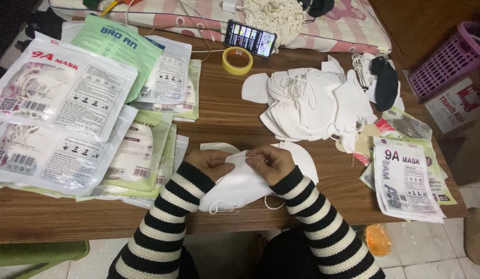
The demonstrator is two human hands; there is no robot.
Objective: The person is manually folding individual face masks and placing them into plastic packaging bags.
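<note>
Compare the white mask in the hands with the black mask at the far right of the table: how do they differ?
The white mask is held by the left hand and right hand at the near table edge; the black mask lies untouched. The white one is opened out, the black one folded narrow. The white one looks larger in view. Both are fabric-like face masks.

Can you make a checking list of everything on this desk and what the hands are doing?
Surface: wooden table, mostly covered.
Job's things: white masks held in both hands; loose mask pile behind.
Clutter: packets on the left, more packets on the right, tape roll, phone, black mask.
Grippers: left hand and right hand pinch the masks.
Cables: white cord by the phone.
Surroundings: pink basket, tiled floor.
</note>
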